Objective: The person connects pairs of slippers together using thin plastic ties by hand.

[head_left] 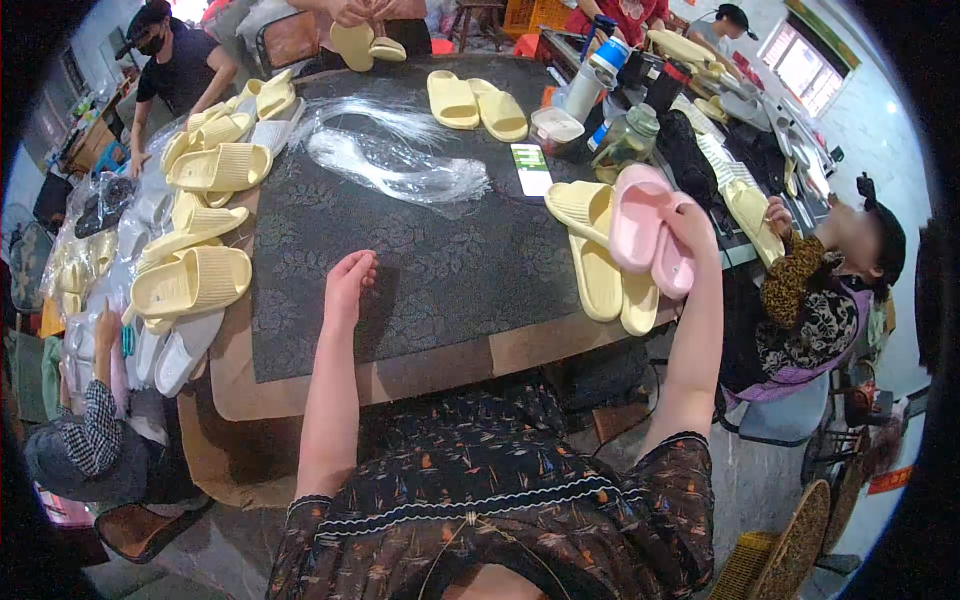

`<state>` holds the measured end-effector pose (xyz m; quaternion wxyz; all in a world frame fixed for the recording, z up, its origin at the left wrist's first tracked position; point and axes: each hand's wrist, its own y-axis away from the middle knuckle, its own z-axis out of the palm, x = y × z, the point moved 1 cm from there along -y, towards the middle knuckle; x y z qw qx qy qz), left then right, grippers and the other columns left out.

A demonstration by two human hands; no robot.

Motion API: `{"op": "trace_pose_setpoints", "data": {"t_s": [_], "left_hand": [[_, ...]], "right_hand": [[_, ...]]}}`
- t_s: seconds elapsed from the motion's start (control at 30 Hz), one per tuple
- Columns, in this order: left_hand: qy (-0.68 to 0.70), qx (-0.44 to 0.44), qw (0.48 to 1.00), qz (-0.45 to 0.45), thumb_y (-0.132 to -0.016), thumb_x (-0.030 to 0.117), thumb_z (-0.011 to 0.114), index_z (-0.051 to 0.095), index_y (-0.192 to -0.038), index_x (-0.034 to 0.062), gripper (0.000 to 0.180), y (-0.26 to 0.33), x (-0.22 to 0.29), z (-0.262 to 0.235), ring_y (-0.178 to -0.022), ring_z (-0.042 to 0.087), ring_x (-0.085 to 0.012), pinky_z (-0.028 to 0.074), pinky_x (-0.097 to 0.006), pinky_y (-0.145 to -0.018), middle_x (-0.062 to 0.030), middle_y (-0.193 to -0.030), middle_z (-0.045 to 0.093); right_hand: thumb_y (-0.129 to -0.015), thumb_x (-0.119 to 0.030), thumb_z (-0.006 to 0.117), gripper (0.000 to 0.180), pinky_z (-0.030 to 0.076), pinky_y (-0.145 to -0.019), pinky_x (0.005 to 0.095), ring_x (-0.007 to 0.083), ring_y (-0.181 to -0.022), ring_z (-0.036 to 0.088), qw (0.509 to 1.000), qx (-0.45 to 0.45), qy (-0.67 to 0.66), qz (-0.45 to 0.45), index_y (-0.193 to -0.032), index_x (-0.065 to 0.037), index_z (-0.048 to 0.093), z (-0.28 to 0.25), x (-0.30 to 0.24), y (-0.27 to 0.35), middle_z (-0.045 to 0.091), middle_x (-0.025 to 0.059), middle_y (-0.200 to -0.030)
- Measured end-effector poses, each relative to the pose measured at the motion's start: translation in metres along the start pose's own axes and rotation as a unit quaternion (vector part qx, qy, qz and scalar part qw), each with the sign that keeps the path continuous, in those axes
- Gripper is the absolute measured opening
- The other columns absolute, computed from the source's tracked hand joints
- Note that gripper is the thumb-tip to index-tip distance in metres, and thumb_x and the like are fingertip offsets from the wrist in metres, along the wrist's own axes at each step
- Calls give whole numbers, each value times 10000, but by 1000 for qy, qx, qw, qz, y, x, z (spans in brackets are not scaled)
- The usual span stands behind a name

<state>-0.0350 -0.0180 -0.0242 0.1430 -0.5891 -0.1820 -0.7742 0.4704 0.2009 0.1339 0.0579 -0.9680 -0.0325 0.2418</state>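
Observation:
My right hand (690, 228) grips a pair of pink slippers (641, 215) at the table's right side, its fingers at the opening of the right-hand slipper. Under and beside the pink pair lie several pale yellow slippers (597, 280). Over the dark patterned mat (450, 285), my left hand (350, 285) is held with its fingers curled together; whatever they may hold is too small to make out. Beyond it lies a bundle of thin clear plastic strands (400, 160).
Yellow slippers (190, 282) are piled along the left edge. Another yellow pair (478, 105), a white-and-green card (531, 171), a glass jar (628, 140) and a blue-and-white bottle (595, 80) stand or lie farther back. Co-workers sit around the table, one (820, 290) close on the right.

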Motion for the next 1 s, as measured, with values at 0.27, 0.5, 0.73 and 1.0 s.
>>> {"op": "trace_pose_setpoints", "data": {"t_s": [0.27, 0.5, 0.73, 1.0], "left_hand": [[-14, 21, 1000, 8, -897, 166, 608, 642, -996, 16, 183, 2, -1, -1, -721, 519, -59, 411, -202, -632, 8, -838, 616], [-53, 13, 998, 3, -915, 177, 587, 624, -991, 18, 180, -3, -2, 5, -729, 497, -55, 397, -199, -639, 17, -833, 582], [-48, 43, 998, 11, -900, 128, 592, 642, -962, 14, 140, 6, 1, 2, -712, 529, -61, 422, -205, -621, 8, -810, 602], [-111, 51, 992, 44, -897, 105, 595, 648, -988, 30, 130, 6, -4, 5, -707, 542, -69, 452, -208, -630, 4, -821, 611]], "right_hand": [[-723, -545, 645, 498, 505, -700, 414, 312, -771, 668, 982, 124, 143, 7, -744, -49, 679, -20, -48, -36, 673, 162, -748], [-755, -207, 744, 234, 377, -472, 301, 132, -502, 459, 960, -26, -244, 132, -675, -19, 630, 43, 8, -161, 507, 25, -585], [-777, -107, 719, 242, 498, -669, 388, 242, -738, 574, 861, -198, -379, 275, -981, -19, 621, 90, 25, -203, 608, 120, -855], [-814, -102, 664, 130, 446, -620, 270, 125, -643, 525, 855, -12, -510, 92, -904, -9, 650, 111, 25, -244, 611, 52, -766]]}}
